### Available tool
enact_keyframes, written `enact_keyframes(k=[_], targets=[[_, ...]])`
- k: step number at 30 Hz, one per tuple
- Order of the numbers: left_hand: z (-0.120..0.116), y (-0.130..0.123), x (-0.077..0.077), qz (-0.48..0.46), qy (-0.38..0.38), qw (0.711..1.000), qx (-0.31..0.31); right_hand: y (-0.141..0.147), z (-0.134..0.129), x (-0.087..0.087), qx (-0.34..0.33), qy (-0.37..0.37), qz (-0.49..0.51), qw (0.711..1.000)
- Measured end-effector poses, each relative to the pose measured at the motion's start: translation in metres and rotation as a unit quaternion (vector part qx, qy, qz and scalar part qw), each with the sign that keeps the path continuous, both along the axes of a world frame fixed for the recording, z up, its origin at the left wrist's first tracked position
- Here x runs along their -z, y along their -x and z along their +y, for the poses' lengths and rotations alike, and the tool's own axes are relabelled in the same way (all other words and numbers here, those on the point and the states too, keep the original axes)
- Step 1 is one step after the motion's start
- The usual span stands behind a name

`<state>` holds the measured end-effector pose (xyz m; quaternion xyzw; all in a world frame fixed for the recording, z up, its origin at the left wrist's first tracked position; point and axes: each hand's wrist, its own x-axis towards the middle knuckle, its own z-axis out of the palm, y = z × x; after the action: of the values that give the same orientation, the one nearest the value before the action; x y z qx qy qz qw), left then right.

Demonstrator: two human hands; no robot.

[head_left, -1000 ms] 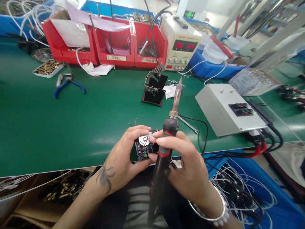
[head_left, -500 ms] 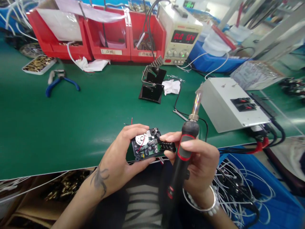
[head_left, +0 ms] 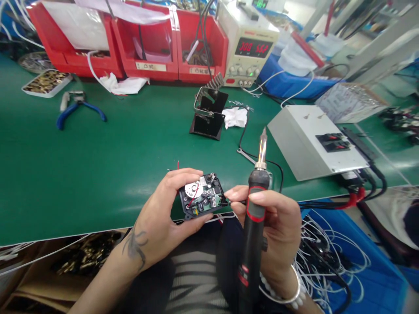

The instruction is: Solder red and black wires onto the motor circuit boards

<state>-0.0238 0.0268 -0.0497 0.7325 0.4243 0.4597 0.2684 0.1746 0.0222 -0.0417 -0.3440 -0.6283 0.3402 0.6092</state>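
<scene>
My left hand (head_left: 160, 211) is closed around a small open black housing (head_left: 214, 209) with a green circuit board, a white disc (head_left: 194, 189) and a thin red wire inside. My right hand (head_left: 279, 218) grips a black and red soldering iron (head_left: 252, 244), its metal tip pointing up and away from the housing. Between that hand's thumb-side fingertips is also a small dark part (head_left: 238, 202), seen nearly edge-on and partly hidden, close to the housing's right side.
A black soldering iron stand (head_left: 207, 124) stands ahead beside white tissue (head_left: 235, 117) and a wrench (head_left: 246, 155). Blue-handled pliers (head_left: 80, 107) lie left. Red bins (head_left: 147, 67), a power supply (head_left: 245, 56) and a grey switch box (head_left: 314, 144) line the bench. A blue crate (head_left: 376, 270) holds cables.
The small dark part in my right fingers has turned from broad side to nearly edge-on and is shifted right. The iron's tip has swung left and stands more upright. My left hand barely moved.
</scene>
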Motion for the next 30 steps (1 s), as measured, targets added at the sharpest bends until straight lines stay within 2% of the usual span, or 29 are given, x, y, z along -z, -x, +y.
enact_keyframes(k=[3,5,7,9,10,11,13,15,17,19,21,24,30], targets=[[-0.001,0.000,0.000,0.004,0.003,1.000,-0.003,-0.005,0.006,-0.001,0.000,-0.003,0.012,1.000],[-0.002,0.000,-0.001,0.011,0.004,1.000,-0.010,-0.015,0.017,-0.010,0.019,-0.027,0.055,0.998],[-0.003,0.000,-0.002,0.027,-0.005,0.999,-0.017,-0.029,0.032,-0.026,0.042,-0.030,0.152,0.987],[-0.005,0.000,-0.003,0.068,-0.024,0.997,-0.024,-0.046,0.048,-0.050,0.040,0.010,0.250,0.967],[-0.006,0.000,-0.003,0.090,-0.037,0.995,-0.034,-0.052,0.054,-0.061,0.041,0.042,0.267,0.962],[-0.007,0.000,-0.004,0.109,-0.048,0.992,-0.045,-0.057,0.059,-0.072,0.067,0.075,0.255,0.962],[-0.009,0.000,-0.006,0.132,-0.066,0.987,-0.071,-0.059,0.062,-0.083,0.146,0.118,0.166,0.968],[-0.011,0.000,-0.008,0.148,-0.075,0.983,-0.083,-0.050,0.054,-0.079,0.153,0.112,0.100,0.977],[-0.012,-0.001,-0.010,0.169,-0.077,0.979,-0.082,-0.036,0.038,-0.062,0.096,0.064,0.062,0.991],[-0.012,-0.001,-0.011,0.177,-0.076,0.978,-0.084,-0.024,0.021,-0.041,0.095,0.025,-0.055,0.994],[-0.013,-0.001,-0.012,0.171,-0.076,0.979,-0.085,-0.016,0.007,-0.024,0.081,0.030,-0.132,0.987],[-0.012,0.000,-0.012,0.158,-0.075,0.982,-0.076,-0.013,-0.001,-0.013,0.045,0.040,-0.119,0.991],[-0.011,0.003,-0.011,0.152,-0.068,0.984,-0.066,-0.017,0.011,-0.003,0.006,-0.002,-0.089,0.996]])
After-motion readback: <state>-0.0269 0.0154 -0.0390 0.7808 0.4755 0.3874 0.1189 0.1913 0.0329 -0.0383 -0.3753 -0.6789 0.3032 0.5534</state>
